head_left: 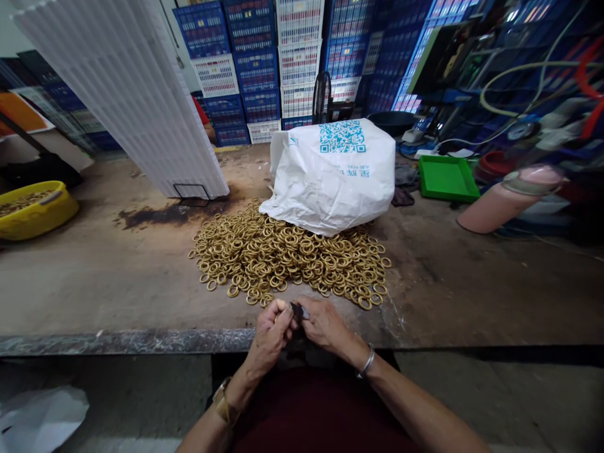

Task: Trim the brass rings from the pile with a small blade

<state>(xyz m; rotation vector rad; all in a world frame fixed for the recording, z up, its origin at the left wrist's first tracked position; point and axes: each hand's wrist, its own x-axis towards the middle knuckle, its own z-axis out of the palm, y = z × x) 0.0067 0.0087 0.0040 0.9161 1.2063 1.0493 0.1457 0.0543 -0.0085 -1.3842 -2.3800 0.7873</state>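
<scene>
Right grip clamps dark tool, left grip pinched closed, near bare table edge.

Blue and white crates stacked behind brown worktable.

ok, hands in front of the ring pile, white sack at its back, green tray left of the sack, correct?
No, head view shows the green tray right of the white sack, not left. Rest holds: left hand and right hand in front of the ring pile.
</scene>
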